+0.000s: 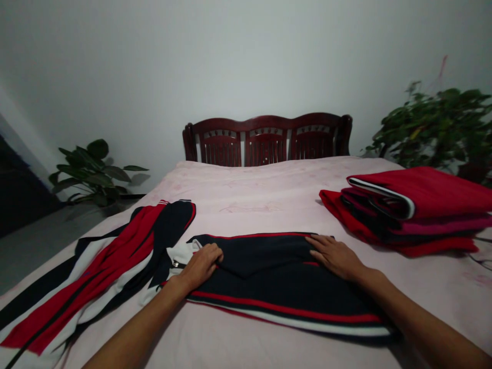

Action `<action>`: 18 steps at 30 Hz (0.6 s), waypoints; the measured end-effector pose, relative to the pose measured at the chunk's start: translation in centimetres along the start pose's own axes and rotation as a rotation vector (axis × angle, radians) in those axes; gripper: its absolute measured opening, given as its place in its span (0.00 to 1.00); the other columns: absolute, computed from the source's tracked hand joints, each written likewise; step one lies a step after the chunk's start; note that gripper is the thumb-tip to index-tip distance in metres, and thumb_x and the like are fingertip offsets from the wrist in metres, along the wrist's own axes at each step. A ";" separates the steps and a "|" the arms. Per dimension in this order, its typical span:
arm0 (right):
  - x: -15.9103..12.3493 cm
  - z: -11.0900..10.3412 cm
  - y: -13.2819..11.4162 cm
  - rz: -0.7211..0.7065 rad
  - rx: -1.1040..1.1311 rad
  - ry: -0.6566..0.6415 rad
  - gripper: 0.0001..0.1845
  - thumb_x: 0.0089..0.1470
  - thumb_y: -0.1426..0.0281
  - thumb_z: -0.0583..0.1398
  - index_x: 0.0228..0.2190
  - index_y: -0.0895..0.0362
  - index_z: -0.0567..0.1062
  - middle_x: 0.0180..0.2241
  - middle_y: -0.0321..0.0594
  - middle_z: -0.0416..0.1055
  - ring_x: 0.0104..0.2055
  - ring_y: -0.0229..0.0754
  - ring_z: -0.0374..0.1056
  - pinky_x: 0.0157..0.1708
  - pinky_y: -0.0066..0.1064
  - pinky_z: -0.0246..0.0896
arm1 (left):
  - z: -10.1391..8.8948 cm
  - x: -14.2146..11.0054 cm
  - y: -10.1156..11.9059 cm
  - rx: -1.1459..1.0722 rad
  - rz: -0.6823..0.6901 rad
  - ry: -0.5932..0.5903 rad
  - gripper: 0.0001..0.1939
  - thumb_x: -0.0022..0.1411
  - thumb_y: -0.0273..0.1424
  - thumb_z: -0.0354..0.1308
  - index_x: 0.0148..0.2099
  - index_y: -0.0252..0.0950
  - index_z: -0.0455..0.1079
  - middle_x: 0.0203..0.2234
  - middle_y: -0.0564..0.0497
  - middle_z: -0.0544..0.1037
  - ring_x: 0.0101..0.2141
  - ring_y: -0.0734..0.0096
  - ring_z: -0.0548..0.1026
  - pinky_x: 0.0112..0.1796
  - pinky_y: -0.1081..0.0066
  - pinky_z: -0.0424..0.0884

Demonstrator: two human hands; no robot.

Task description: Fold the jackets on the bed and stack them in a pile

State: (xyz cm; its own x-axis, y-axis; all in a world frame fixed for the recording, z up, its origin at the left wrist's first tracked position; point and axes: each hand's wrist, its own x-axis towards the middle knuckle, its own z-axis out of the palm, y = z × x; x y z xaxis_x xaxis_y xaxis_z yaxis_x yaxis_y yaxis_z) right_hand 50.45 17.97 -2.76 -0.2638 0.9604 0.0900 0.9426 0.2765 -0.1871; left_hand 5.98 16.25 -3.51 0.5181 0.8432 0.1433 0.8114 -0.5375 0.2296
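Observation:
A folded navy garment (277, 277) with red and white stripes lies on the pink bed sheet (269, 195) in front of me. My left hand (202, 265) is curled, its fingers pinching the cloth at the garment's left end near a white collar. My right hand (333, 255) rests flat and open on the garment's upper right part, fingers stretched toward the middle. Both forearms reach in from the bottom edge.
An unfolded navy, red and white jacket (96, 277) sprawls at the left. A stack of folded red clothes (411, 205) sits at the right. A dark wooden bench back (267, 138) stands beyond the bed. Potted plants stand at left (94, 171) and right (442, 123).

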 end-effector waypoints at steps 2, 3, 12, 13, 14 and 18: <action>-0.4 -0.4 0.7 0.014 -0.015 0.043 0.26 0.64 0.56 0.49 0.53 0.52 0.76 0.55 0.48 0.72 0.56 0.55 0.67 0.57 0.48 0.59 | 0.0 -0.7 -0.6 -0.011 -0.081 -0.006 0.13 0.55 0.17 0.47 0.31 0.39 0.68 0.33 0.50 0.74 0.38 0.64 0.70 0.41 0.67 0.64; -0.5 -0.7 0.9 0.037 -0.026 0.070 0.27 0.64 0.56 0.47 0.50 0.54 0.78 0.53 0.49 0.74 0.53 0.54 0.69 0.55 0.46 0.61 | -0.1 -1.0 -0.8 -0.014 -0.112 -0.003 0.13 0.55 0.17 0.47 0.29 0.39 0.67 0.31 0.50 0.73 0.37 0.65 0.70 0.40 0.68 0.64; 1.3 -1.4 1.7 0.661 0.125 0.003 0.35 0.60 0.50 0.50 0.55 0.63 0.72 0.54 0.62 0.70 0.55 0.63 0.68 0.49 0.49 0.63 | -1.6 -0.5 -0.2 0.054 -0.250 0.204 0.10 0.66 0.28 0.48 0.43 0.39 0.70 0.44 0.48 0.75 0.48 0.62 0.70 0.53 0.62 0.61; 1.3 -1.3 1.8 0.665 0.158 0.029 0.33 0.58 0.51 0.53 0.54 0.62 0.72 0.54 0.61 0.71 0.55 0.64 0.68 0.49 0.48 0.63 | -1.6 -0.6 -0.2 0.091 -0.251 0.182 0.08 0.67 0.32 0.50 0.43 0.40 0.70 0.43 0.48 0.75 0.49 0.61 0.70 0.54 0.61 0.60; 1.2 -1.2 1.9 0.665 0.221 0.088 0.31 0.56 0.54 0.57 0.54 0.61 0.72 0.53 0.59 0.72 0.55 0.63 0.68 0.48 0.46 0.63 | -1.4 -0.7 -0.2 0.130 -0.264 0.152 0.07 0.66 0.34 0.52 0.41 0.40 0.71 0.43 0.48 0.75 0.48 0.60 0.70 0.53 0.60 0.60; 0.5 -1.4 2.4 0.689 0.629 0.313 0.24 0.51 0.65 0.61 0.49 0.61 0.76 0.39 0.50 0.78 0.42 0.51 0.74 0.35 0.33 0.65 | -1.3 -1.3 -0.5 0.198 -0.347 0.081 0.07 0.65 0.31 0.52 0.38 0.38 0.71 0.39 0.48 0.76 0.42 0.59 0.73 0.48 0.57 0.62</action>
State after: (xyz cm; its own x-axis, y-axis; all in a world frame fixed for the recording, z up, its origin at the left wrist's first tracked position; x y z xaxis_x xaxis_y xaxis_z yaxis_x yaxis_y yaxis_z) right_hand 52.87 19.10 -1.78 0.4543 0.8909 0.0034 0.5650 -0.2852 -0.7742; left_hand 4.50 15.42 -2.56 0.1875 0.9680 0.1667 0.9749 -0.2042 0.0887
